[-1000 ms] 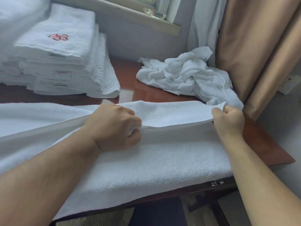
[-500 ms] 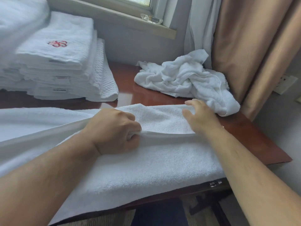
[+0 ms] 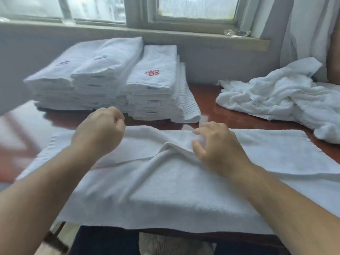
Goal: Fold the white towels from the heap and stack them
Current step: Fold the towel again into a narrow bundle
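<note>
White terry towel spread lengthwise across red-brown table, near edge draped over the table's front, far part doubled over, a raised ridge running diagonally up to the middle.

Head view, blurred toward the left. Right hand set on the towel's middle at the top of that ridge, fingers bent and spread, thumb below them, a bunch of cloth pinched between thumb and fingers. Left hand raised just above the towel's left part, fingers curled into a fist; whether any cloth held inside, impossible to tell through the blur.

Heap of crumpled white towels at far right on the table, its lower fringe close to the spread towel's far right corner. Stacks of folded white towels at far left, side by side near the wall, top towel of the right stack marked with a red emblem.

Grey sill above, small clear glass object on it. Pale curtain at the right.
</note>
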Demonstrator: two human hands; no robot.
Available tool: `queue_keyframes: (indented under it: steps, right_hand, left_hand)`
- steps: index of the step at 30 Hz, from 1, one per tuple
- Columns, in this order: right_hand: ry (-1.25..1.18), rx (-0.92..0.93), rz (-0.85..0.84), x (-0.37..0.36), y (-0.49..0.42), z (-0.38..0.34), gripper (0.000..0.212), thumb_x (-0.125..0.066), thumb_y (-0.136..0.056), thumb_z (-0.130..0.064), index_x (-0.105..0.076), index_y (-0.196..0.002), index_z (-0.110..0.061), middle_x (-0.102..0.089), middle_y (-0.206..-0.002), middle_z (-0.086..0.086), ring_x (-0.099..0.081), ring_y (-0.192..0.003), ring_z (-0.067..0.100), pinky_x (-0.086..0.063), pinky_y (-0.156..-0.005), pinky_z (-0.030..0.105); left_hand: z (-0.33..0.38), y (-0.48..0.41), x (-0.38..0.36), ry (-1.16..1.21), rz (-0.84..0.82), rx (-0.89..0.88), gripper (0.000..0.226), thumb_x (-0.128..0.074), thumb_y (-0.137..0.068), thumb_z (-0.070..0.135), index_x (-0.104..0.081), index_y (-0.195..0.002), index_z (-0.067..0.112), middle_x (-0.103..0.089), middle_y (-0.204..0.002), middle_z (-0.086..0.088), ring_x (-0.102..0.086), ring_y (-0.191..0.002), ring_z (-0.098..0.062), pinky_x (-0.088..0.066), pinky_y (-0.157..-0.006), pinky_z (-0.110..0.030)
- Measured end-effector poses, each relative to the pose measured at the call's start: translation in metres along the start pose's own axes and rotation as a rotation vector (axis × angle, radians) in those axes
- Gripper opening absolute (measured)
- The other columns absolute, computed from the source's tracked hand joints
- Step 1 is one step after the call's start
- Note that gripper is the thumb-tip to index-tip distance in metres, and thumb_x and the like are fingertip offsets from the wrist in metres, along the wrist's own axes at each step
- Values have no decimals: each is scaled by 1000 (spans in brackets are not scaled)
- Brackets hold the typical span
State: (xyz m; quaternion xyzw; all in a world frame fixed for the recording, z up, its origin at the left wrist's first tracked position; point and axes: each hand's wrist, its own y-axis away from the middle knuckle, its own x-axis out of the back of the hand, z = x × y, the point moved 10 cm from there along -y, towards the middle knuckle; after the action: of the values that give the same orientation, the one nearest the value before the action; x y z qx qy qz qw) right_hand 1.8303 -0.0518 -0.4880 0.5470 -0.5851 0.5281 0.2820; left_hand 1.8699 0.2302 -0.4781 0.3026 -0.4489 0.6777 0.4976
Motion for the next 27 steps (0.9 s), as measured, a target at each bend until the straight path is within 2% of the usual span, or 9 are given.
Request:
queue_keyframes:
  steps: [2,4,6,10,13,16,21,24,27]
  right_hand:
    - [-71,186,9,-15,0,-53,35,-61,-96,-37,-68,-126,-19,-60,-129,0,-48,-123,24,-40,-105,42]
    - [-108,286,-11,-26,0,-87,38,-65,-94,-41,-70,-123,-18,-62,-125,-1,-49,-119,23,-42,-103,44]
    - [-104,332,-52,-38,-2,-106,43,-66,-92,-46,-68,-127,-20,-60,-126,-4,-46,-120,21,-41,-104,42]
    - [-95,333,-80,-46,-6,-107,42,-66,-94,-42,-66,-130,-20,-57,-133,-2,-44,-124,20,-37,-107,36]
    - [-106,304,-14,-37,-4,-92,37,-72,-91,-32,-70,-124,-14,-59,-129,4,-51,-121,26,-43,-104,40]
    - [-132,273,-18,-36,-2,-74,30,-73,-91,-29,-73,-118,-15,-60,-120,1,-54,-115,23,-46,-100,37]
    - [-91,390,138,-24,4,-80,6,-76,-87,-18,-78,-91,-14,-64,-101,4,-58,-96,30,-52,-80,52]
    - [-81,469,309,-9,10,-87,5,-76,-86,-15,-78,-88,-10,-62,-92,7,-54,-84,31,-50,-69,48]
    - [-104,580,320,-9,17,-96,10,-69,-95,-12,-74,-89,-6,-57,-80,6,-52,-71,27,-49,-58,41]
  left_hand:
    - [-75,9,20,-126,7,336,36,-44,-95,43,-58,-115,16,-59,-116,-9,-55,-111,-34,-43,-88,-41]
    - [-120,27,27,-197,-49,515,66,-41,-93,59,-51,-130,5,-58,-127,-17,-57,-112,-38,-47,-88,-41]
    - [-138,39,30,-249,-83,564,81,-37,-91,69,-48,-137,3,-57,-133,-17,-57,-115,-37,-46,-86,-39]
    - [-156,44,38,-261,-55,627,87,-41,-88,73,-44,-138,2,-51,-136,-17,-56,-116,-36,-43,-81,-39]
    - [-163,39,34,-222,-33,626,85,-49,-87,71,-47,-135,0,-52,-133,-18,-56,-116,-37,-46,-86,-40]
    - [-166,34,30,-217,-56,629,79,-55,-89,65,-47,-134,2,-54,-133,-18,-55,-120,-36,-46,-90,-41]
    - [-142,22,29,-185,82,452,36,-43,-103,46,-49,-117,14,-59,-116,-16,-54,-105,-38,-41,-80,-43]
    - [-136,18,46,-13,220,393,26,-46,-102,43,-46,-106,18,-60,-103,-11,-49,-90,-32,-38,-75,-41]
    - [-137,8,69,-51,259,314,25,-58,-96,46,-52,-107,25,-61,-104,-3,-56,-97,-31,-43,-78,-40]
